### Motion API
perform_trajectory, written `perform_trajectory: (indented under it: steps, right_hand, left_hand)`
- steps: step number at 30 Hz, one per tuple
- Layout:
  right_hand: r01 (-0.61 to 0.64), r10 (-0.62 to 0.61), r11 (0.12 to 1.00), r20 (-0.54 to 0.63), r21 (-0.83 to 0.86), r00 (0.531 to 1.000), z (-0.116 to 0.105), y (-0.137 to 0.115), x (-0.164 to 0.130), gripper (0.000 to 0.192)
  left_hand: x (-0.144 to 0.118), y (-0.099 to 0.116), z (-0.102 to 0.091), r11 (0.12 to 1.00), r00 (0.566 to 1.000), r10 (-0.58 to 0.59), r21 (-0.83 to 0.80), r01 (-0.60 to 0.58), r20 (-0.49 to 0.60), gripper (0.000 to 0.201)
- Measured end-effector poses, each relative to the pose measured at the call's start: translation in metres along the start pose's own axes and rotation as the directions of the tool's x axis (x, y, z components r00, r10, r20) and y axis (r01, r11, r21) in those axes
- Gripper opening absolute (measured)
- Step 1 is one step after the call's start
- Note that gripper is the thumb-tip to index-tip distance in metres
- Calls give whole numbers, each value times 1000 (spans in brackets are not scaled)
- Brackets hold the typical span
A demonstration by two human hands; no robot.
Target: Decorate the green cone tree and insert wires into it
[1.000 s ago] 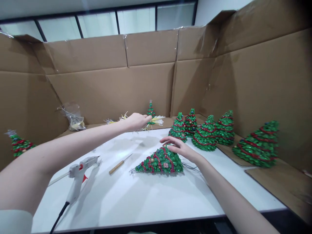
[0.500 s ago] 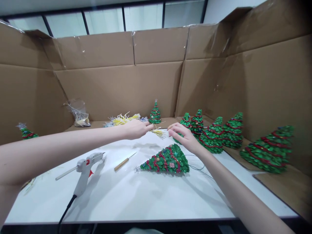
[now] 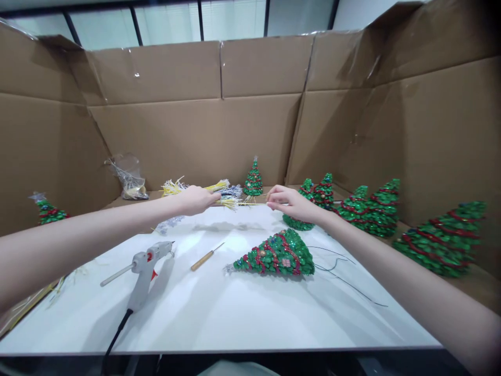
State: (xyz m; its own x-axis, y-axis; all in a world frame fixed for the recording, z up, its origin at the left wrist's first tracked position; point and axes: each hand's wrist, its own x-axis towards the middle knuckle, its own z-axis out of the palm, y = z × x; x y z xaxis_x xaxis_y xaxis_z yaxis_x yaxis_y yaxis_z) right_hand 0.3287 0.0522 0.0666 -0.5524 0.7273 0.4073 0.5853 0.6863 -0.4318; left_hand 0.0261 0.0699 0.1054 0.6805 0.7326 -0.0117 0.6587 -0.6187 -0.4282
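No text, label, brand, number or sign can be read anywhere: none is shown on the brown cardboard walls (image 3: pixel 203 136), the white bench (image 3: pixel 235 313) or the grey glue gun (image 3: pixel 146 266).

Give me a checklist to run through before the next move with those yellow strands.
1. Left hand grips the yellow strand bundle: ok.
2. Right hand pinches a strand end: ok, though the strand is thin and hard to see.
3. Tree lying on its side apart from both hands: ok.
4. Glue gun untouched on the white table: ok.
5. Glue gun hot: cannot tell.
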Motion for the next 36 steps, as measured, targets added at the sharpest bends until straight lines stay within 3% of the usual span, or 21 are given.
perform_trajectory:
  steps: [6, 10, 16, 21, 25, 29, 36]
  right_hand:
    - [-155, 155, 982, -8, -111, 988, 0, 52, -2, 36]
    - [-213, 218, 964, 10, -156, 976, 16, 63, 4, 35]
    - [-58, 100, 978, 203, -201, 974, 44, 44, 33, 33]
    - [14, 65, 967, 301, -254, 952, 47, 27, 52, 31]
    - [19, 38, 979, 269, -204, 963, 39, -4, 59, 35]
    - [124, -84, 982, 262, -140, 961, 38, -33, 62, 34]
    - [172, -129, 971, 243, -164, 961, 36, -37, 58, 27]
  left_hand:
    - [-23, -44, 27, 987, 982, -162, 11, 162, 101, 30]
    - [-36, -59, 31, 977, 968, -212, 22, 211, 135, 31]
    - [-37, -51, 31, 985, 976, -171, 18, 171, 133, 30]
    - [-31, -32, 26, 998, 996, -52, -18, 53, 79, 30]
    - [-26, -17, 16, 999, 998, 4, -36, -2, 60, 31]
    - [-21, -4, 7, 998, 997, 54, -31, -53, 47, 37]
    - [-18, 2, 2, 996, 997, 71, -58, -69, 39, 37]
